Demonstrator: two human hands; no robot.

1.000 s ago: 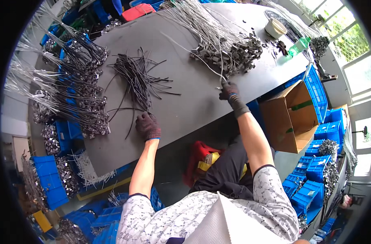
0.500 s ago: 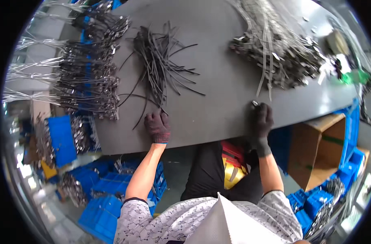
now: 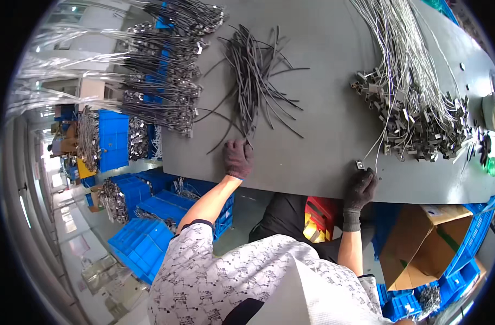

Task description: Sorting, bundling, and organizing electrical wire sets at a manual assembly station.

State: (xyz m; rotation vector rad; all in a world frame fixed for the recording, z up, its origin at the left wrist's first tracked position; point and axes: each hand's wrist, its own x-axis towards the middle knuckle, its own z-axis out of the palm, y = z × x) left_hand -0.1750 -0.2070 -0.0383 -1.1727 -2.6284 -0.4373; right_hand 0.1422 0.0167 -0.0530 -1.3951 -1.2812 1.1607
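Observation:
My left hand (image 3: 238, 158), in a dark knit glove, is closed at the lower end of a loose pile of thin black tubes (image 3: 248, 81). Its fingertips pinch the end of a black tube (image 3: 249, 142). At the right, my gloved right hand (image 3: 361, 187) is closed round a thin white wire with a small metal clip (image 3: 360, 164) at its end, which sticks out past the fingers. Just beyond that hand lies a big bundle of white wires (image 3: 402, 54) tipped with metal clips (image 3: 415, 122).
Bundles of black-sleeved wires (image 3: 160, 84) hang over the table's (image 3: 318, 157) left edge. Blue crates (image 3: 141, 246) stand on the floor at the left. An opened cardboard box (image 3: 421, 252) sits below the right edge. A pale roll (image 3: 492, 112) lies at the far right.
The whole view has swung, so the table's contents appear farther right. My left hand stays at the tube pile. The metal clip at my right hand now shows more plainly.

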